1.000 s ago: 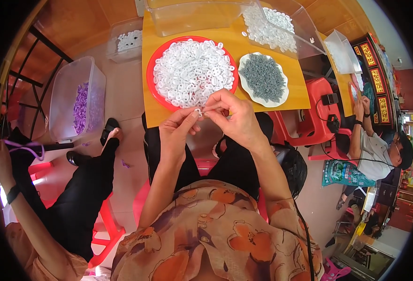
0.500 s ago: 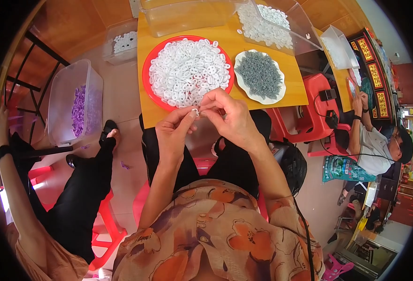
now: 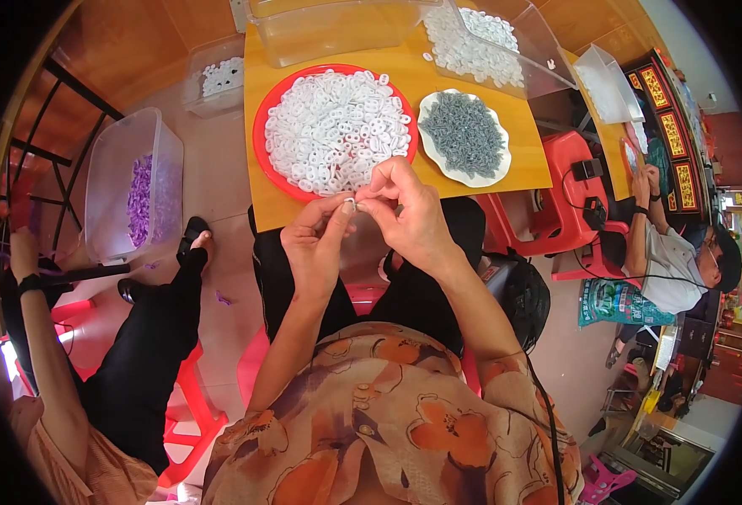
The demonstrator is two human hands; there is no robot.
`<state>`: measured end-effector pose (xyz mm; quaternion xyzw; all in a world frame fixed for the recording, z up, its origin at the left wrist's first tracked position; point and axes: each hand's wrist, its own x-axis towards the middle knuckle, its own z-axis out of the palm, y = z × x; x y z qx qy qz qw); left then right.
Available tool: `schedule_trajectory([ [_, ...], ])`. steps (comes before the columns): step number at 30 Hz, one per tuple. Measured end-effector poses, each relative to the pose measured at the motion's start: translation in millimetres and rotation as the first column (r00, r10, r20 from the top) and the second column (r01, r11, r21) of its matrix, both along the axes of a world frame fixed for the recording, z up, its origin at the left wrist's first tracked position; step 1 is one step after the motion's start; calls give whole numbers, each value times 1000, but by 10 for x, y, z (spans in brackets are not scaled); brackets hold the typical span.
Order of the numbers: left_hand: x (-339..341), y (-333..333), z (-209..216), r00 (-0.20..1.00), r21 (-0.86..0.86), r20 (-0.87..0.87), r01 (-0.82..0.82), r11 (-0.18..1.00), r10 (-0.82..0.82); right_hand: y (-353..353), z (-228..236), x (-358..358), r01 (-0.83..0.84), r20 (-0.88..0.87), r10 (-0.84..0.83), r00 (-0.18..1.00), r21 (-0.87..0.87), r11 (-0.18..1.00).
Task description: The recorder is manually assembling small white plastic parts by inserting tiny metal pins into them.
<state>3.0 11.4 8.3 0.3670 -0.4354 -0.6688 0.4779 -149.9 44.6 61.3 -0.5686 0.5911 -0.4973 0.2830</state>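
Note:
Just in front of the table's near edge, my left hand (image 3: 319, 234) pinches a small white plastic piece (image 3: 350, 202) between thumb and forefinger. My right hand (image 3: 409, 210) meets it there, thumb and forefinger pressed together at the piece's right side; whatever is between those fingertips is too small to make out. Right behind my hands, a red round tray (image 3: 261, 160) holds a heap of white plastic pieces (image 3: 337, 126) with holes in them. To its right, a white scalloped plate (image 3: 475, 179) carries a pile of small grey parts (image 3: 464, 135).
Clear plastic bins (image 3: 329, 42) stand along the far side of the yellow table (image 3: 514, 168), one with white pieces. On the left, a co-worker (image 3: 59, 396) sits by a bin of purple parts (image 3: 141, 198). Red stools (image 3: 556, 194) and another person (image 3: 683, 261) are at right.
My fingertips have closed in around the white piece, with the right hand shifting slightly. The co-worker's arm at left has come down and inward.

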Motion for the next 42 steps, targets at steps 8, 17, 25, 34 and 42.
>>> schedule_trajectory([
  [8,-8,-1,10,1000,-25,-12,-7,1000,7,15,32,3,22,37,-24,999,43,999],
  [17,-8,-3,1,998,-49,48,-44,998,47,-31,-167,23,34,157,-47,987,84,996],
  [25,31,-47,-8,998,62,-55,-40,997,44,6,56,-22,-17,264,-45,964,227,974],
  [34,12,-28,43,999,61,-44,-13,998,16,29,24,-21,-5,18,1,1000,256,967],
  [42,32,-24,94,997,52,-70,-6,999,9,16,75,83,41,78,-57,995,190,981],
])
